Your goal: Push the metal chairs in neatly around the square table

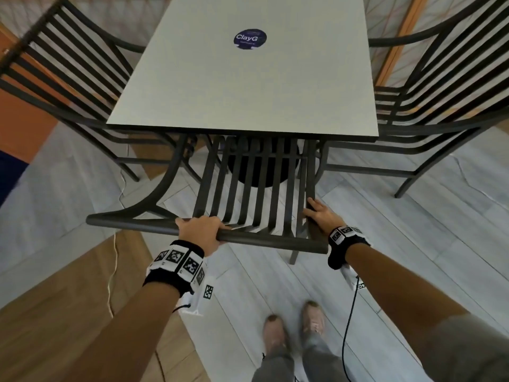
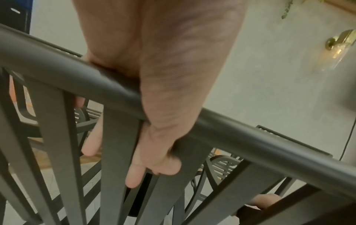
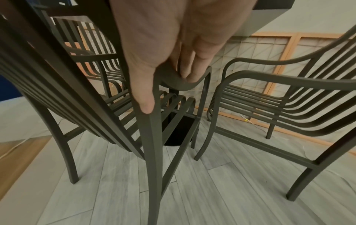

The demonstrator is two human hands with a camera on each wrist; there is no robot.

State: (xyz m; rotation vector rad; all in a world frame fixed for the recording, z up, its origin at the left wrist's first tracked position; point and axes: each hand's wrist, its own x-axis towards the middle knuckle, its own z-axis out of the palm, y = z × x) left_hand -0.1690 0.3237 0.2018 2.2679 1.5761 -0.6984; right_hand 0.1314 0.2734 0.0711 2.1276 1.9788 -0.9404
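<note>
The square table (image 1: 248,86) has a grey top with a round blue sticker. A dark metal slatted chair (image 1: 248,188) stands at its near side, seat partly under the top. My left hand (image 1: 202,230) grips the chair's top rail (image 1: 132,226); in the left wrist view my left hand (image 2: 159,76) has its fingers curled over the top rail (image 2: 250,144) and down between the slats. My right hand (image 1: 321,216) rests on the chair's right side. There the right hand (image 3: 163,38) lays straight fingers on the armrest (image 3: 185,85), thumb along the back post (image 3: 152,144).
Matching metal chairs stand at the table's left side (image 1: 68,78) and right side (image 1: 440,106), the right chair (image 3: 289,85) close to the near chair's front leg. A black table base (image 1: 261,172) sits under the top. A white cable (image 1: 113,271) runs over the floor. My feet (image 1: 311,321) stand behind the chair.
</note>
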